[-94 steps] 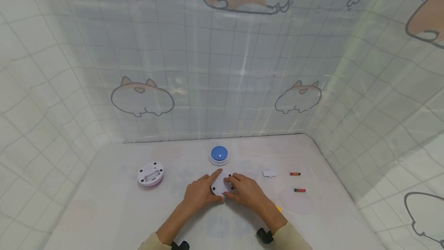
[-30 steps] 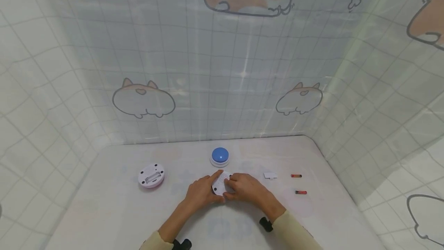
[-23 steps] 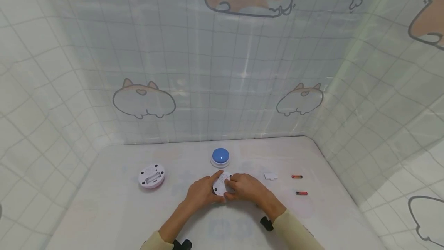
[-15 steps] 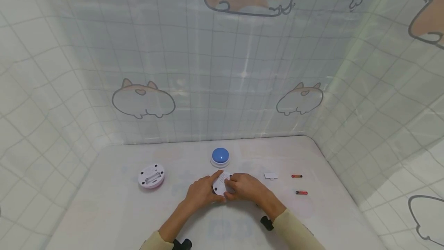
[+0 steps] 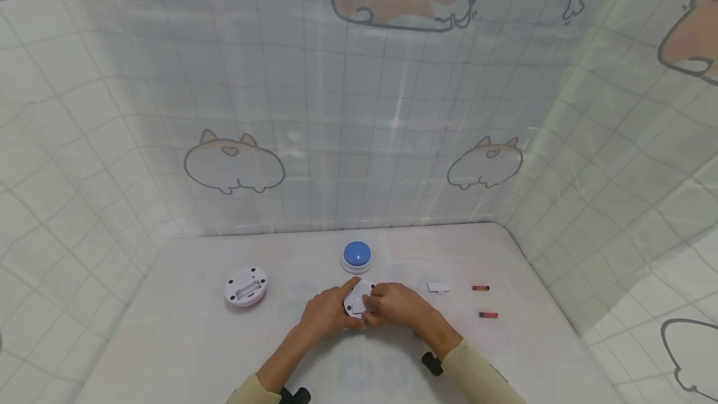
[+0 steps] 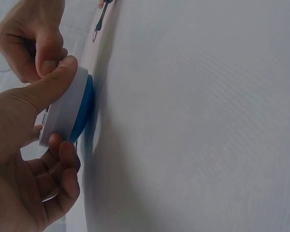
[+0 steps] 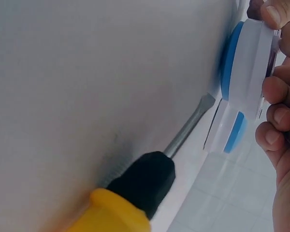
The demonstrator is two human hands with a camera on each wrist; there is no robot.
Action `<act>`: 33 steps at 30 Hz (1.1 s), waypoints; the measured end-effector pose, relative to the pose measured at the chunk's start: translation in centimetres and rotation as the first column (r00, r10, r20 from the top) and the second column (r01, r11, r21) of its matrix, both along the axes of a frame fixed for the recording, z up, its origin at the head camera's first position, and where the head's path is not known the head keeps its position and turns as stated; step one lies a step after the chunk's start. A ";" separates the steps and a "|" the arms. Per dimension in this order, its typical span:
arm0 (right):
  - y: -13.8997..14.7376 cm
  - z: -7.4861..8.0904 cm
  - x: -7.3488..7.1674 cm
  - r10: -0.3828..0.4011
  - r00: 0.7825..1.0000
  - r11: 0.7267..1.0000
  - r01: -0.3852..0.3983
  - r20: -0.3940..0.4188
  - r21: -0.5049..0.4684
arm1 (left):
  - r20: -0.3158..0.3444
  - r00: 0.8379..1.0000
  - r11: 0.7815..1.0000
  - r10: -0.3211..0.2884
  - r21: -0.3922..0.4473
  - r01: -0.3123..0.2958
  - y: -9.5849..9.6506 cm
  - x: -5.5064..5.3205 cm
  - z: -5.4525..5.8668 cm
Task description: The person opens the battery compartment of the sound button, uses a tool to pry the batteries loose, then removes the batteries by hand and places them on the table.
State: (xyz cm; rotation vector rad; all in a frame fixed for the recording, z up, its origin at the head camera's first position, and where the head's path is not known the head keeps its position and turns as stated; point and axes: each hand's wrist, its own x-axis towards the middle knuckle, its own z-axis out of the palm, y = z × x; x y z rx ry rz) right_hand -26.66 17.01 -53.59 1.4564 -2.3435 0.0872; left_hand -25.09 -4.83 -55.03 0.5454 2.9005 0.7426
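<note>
Upside down at the middle of the table is a white buzzer button (image 5: 356, 290) with a perforated underside and black feet. Its blue dome faces down in both wrist views. My left hand (image 5: 327, 313) grips it around the rim, thumb and fingers on opposite sides. With curled fingers my right hand (image 5: 399, 305) pinches the battery cover (image 5: 358, 308) on the underside, whose edge stands out from the base. The right fingers hide part of that cover. Below the right hand in the right wrist view lies a screwdriver (image 7: 140, 183) with a yellow and black handle.
Behind the hands stands another blue-domed button (image 5: 357, 255). An upturned pink-rimmed button (image 5: 245, 287) with an open battery compartment lies at left. To the right are a loose white battery cover (image 5: 438, 287), one battery (image 5: 480, 288) and a second battery (image 5: 488, 315). Patterned curtains enclose the table.
A rectangular cover edge now shows on the underside beside the right fingertips, where it looked flush before. The left hand keeps its grip; the view has shifted slightly.
</note>
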 end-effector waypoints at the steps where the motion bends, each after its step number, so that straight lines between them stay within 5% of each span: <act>1: 0.0 0.0 0.0 0.000 1.000 1.000 -0.001 -0.005 -0.002 | -0.001 1.000 1.000 0.003 -0.004 -0.003 0.0 0.0 0.0; 9: 0.2 -0.3 0.5 -0.034 0.999 0.999 0.034 0.034 0.001 | -0.018 1.000 1.000 0.014 -0.026 -0.015 0.1 0.2 0.0; 21: 0.1 -0.3 0.9 -0.015 0.999 1.000 0.015 -0.037 -0.025 | -0.037 0.999 0.999 0.024 -0.026 -0.025 0.2 0.7 0.5; 33: 0.2 -0.3 1.3 -0.031 0.999 0.998 0.032 0.012 -0.058 | -0.040 0.998 0.997 0.046 -0.055 -0.048 0.4 0.3 0.2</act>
